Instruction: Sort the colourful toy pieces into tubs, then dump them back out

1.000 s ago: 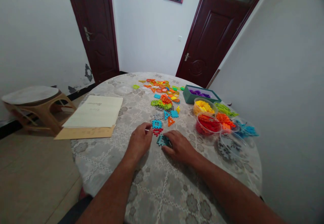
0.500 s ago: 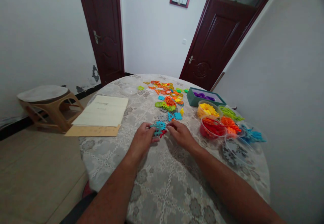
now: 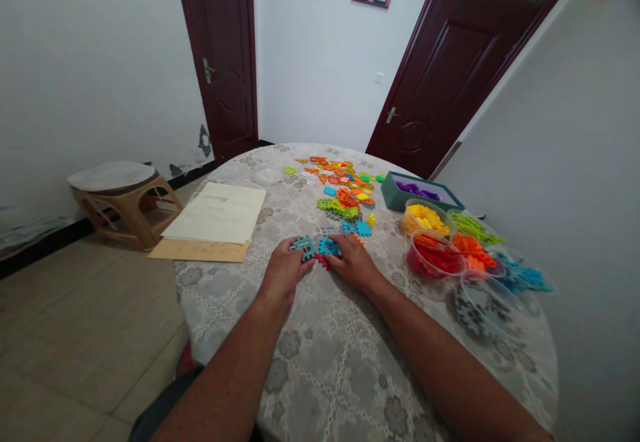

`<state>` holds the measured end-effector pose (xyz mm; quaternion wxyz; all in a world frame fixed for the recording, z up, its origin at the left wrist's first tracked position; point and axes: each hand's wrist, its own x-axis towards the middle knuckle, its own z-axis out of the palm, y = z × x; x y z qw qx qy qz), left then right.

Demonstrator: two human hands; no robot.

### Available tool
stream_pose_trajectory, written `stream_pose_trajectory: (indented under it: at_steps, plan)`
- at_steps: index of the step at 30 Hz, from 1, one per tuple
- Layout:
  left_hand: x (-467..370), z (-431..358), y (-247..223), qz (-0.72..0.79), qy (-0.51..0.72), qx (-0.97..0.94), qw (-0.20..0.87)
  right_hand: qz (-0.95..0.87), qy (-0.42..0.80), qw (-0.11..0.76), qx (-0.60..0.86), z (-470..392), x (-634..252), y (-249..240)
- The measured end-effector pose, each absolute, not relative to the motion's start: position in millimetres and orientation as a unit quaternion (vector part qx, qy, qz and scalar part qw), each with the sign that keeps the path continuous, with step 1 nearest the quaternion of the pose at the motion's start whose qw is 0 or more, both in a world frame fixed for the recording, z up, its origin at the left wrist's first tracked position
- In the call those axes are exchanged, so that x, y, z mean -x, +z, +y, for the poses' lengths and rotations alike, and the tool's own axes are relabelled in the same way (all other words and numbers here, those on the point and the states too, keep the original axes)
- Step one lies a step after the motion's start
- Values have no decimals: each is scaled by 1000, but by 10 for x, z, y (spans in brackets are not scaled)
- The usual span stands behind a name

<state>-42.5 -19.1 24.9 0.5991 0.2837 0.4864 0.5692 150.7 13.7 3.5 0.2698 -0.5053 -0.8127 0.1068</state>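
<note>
Teal piece (image 3: 305, 247) gripped by left hand (image 3: 286, 271), blue piece (image 3: 327, 247) by right hand (image 3: 356, 262).
Held at nine and three o'clock, both are best kept level.

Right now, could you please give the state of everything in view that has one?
Left hand, holding the teal piece
Right hand, holding the blue piece
Green box, open
Tub of yellow pieces, open
Tub of red pieces, open
Cream paper, lying flat
Left door, shut
Right door, shut
</note>
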Motion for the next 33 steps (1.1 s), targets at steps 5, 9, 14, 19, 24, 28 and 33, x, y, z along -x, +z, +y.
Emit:
stream_pose_trajectory:
  at_steps: [5,9,14,19,24,28,33]
  plan:
    - [430,-206,255,498,567,-294,587,-806,99,284,510,152,-1537,26]
    - [428,-212,265,496,565,-289,593,-815,123,275,494,165,-1530,63]
    - [417,-212,294,512,558,-284,587,-782,167,328,503,151,-1566,68]
    - [407,-223,326,513,553,-280,594,-695,232,433,524,148,-1672,-10]
    - [398,-243,349,516,545,-281,598,-529,402,545,512,170,-1712,12]
    - [368,-286,353,484,540,-311,615,-457,506,571,458,46,-1502,90]
    - [343,-315,329,450,541,-333,628,-559,507,483,444,-180,-1210,112]
